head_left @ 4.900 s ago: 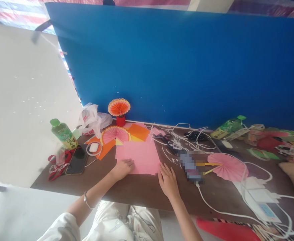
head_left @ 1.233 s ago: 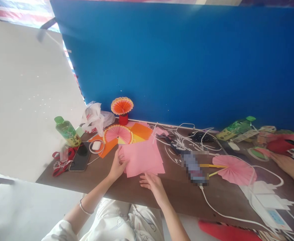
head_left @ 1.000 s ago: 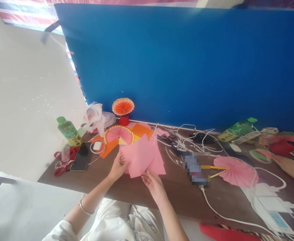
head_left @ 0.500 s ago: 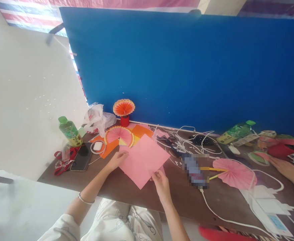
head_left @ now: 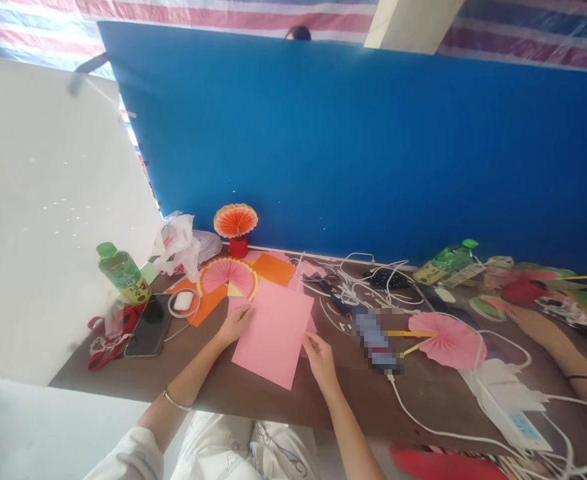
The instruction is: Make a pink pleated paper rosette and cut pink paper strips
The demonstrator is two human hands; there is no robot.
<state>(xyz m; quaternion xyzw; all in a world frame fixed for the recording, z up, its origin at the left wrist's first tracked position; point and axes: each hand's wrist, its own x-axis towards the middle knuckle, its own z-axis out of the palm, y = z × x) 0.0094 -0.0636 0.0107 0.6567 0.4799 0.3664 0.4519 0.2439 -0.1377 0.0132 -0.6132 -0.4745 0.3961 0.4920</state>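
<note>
A pink sheet of paper [head_left: 275, 337] lies between my hands, slightly slanted over the brown table. My left hand [head_left: 235, 325] grips its left edge, fingers closed on it. On the opposite side, my right hand [head_left: 318, 353] pinches the right edge between thumb and fingers. More pink paper shows behind the sheet near my right fingers. Just beyond is a pleated pink paper fan with a yellow rim [head_left: 227, 275], with orange paper [head_left: 208, 308] beneath it. Another orange sheet [head_left: 274, 269] lies behind the pink one.
An orange paper rosette [head_left: 236, 221] stands on a red base at the back. To the left are a green-capped bottle [head_left: 123, 273] and a phone [head_left: 148, 325]. Rightward lie tangled white cables, a pink fan [head_left: 448, 341], a power strip [head_left: 516, 417] and another person's hand [head_left: 528, 323].
The pink sheet has turned from a diamond angle to nearly upright, its edges now running away from me. Both hands still hold it. The camera view has shifted, and a head top appears above the blue panel.
</note>
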